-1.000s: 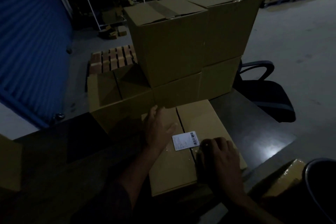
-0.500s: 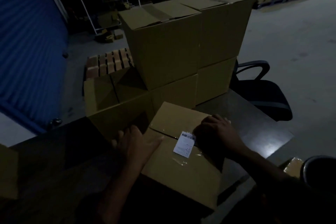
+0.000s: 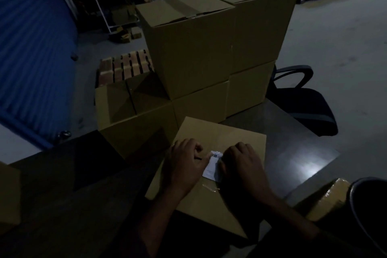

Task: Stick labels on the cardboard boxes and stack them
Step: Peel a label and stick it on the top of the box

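Both hands had closed in on the label (image 3: 213,165): the left hand (image 3: 184,167) and right hand (image 3: 243,165) pressed it with curled fingers onto the box (image 3: 219,132) lying on the counter (image 3: 293,142), before the stacked boxes (image 3: 199,58).

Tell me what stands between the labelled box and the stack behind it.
Nothing visible does. The labelled box lies on the table under both hands, and the stack stands right behind it, its top bare.

You've turned the box (image 3: 211,138) and brought both hands onto it, seemingly pressing the label (image 3: 213,164) between them.
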Demonstrator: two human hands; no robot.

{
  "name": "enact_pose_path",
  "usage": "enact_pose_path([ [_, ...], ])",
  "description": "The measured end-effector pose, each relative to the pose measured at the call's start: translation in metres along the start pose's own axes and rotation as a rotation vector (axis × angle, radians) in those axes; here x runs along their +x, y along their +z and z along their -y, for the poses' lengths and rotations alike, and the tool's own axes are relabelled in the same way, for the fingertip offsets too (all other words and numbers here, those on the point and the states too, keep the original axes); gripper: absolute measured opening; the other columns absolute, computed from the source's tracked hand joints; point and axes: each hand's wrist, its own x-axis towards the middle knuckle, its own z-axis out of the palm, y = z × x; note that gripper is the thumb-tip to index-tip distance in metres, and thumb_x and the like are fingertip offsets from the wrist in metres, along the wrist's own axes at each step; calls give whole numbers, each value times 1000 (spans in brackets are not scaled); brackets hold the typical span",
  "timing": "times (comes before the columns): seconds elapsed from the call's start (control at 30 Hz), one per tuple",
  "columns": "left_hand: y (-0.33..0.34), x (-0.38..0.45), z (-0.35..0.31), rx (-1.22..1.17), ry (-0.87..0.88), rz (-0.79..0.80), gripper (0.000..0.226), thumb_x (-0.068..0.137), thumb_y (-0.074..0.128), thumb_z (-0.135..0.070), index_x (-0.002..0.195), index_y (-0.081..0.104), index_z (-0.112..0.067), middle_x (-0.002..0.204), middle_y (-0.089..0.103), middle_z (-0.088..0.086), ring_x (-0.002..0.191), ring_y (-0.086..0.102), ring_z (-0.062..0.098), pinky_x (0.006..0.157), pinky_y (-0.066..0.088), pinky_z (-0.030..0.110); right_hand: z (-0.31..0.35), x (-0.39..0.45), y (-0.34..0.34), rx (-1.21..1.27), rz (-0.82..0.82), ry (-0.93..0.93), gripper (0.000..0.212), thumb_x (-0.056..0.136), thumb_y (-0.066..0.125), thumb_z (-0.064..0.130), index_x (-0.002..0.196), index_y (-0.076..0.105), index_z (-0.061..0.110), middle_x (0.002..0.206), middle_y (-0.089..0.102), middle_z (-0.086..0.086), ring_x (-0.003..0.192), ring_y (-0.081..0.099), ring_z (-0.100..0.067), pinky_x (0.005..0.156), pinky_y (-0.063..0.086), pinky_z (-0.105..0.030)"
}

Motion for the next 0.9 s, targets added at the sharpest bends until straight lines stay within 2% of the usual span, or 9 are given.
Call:
enact_pose_path([
  [0.17, -1, -4, 0, 4, 3, -16, 28, 92, 61, -63, 90, 49, -38, 86, 48, -20, 88, 46, 9, 78, 50, 39, 0, -4, 0, 10, -23, -42, 21, 93, 63, 42, 106, 59, 26, 103, 51, 5, 94, 44, -18, 79, 43, -36],
  [0.3, 2, -3, 0, -26, -6, -35, 27, 91, 64, -60, 90, 51, -36, 84, 48, -19, 87, 46, 9, 79, 50, 40, 2, -4, -3, -9, -23, -42, 18, 94, 59, 43, 98, 55, 26, 100, 49, 5, 92, 43, -18, 78, 39, -36],
  [0.43, 1, -4, 1, -17, 7, -40, 25, 92, 62, -59, 88, 49, -38, 83, 49, -18, 87, 46, 9, 77, 50, 38, 3, -6, -9, -6, 72, -61, 35, 88, 51, 54, 113, 57, 30, 111, 48, 7, 101, 43, -17, 85, 41, -37],
  [0.5, 0, -4, 1, -18, 2, -31, 25, 92, 62, -59, 87, 48, -39, 83, 50, -18, 87, 46, 8, 77, 50, 36, 5, -5, -11, -10, 90, -63, 37, 85, 50, 57, 108, 58, 29, 109, 49, 7, 99, 43, -17, 84, 40, -37],
  [0.57, -1, -4, 0, -25, -4, -30, 25, 93, 63, -57, 86, 48, -38, 84, 50, -18, 88, 47, 8, 77, 49, 35, 7, -4, -11, -23, 86, -64, 32, 89, 56, 53, 107, 58, 27, 110, 49, 5, 99, 43, -17, 85, 41, -38],
  [0.67, 0, -4, 0, -22, 3, -38, 26, 94, 64, -54, 85, 47, -37, 83, 50, -17, 88, 47, 8, 76, 47, 34, 5, 1, -9, -21, 123, -54, 35, 89, 64, 48, 119, 59, 30, 117, 48, 4, 107, 43, -19, 89, 41, -40],
  [0.77, 1, -3, 1, -28, -2, -47, 27, 94, 66, -50, 84, 45, -37, 81, 49, -17, 85, 45, 8, 72, 41, 32, 10, 8, -8, -4, 110, -32, 33, 89, 54, 50, 113, 63, 29, 113, 50, 3, 105, 44, -21, 83, 37, -38],
  [0.83, 2, -2, 1, -43, -9, -51, 26, 94, 69, -46, 84, 46, -36, 81, 50, -17, 84, 45, 9, 72, 38, 32, 14, 10, -2, 1, 82, -17, 44, 86, 41, 55, 112, 64, 28, 111, 52, 2, 102, 46, -22, 79, 36, -38],
  [0.9, 2, -2, 1, -30, -2, -59, 24, 93, 69, -44, 84, 48, -35, 81, 51, -17, 84, 45, 9, 72, 40, 33, 14, 10, 4, -9, 67, -15, 45, 85, 38, 56, 111, 63, 28, 109, 53, 2, 101, 46, -22, 79, 36, -38],
])
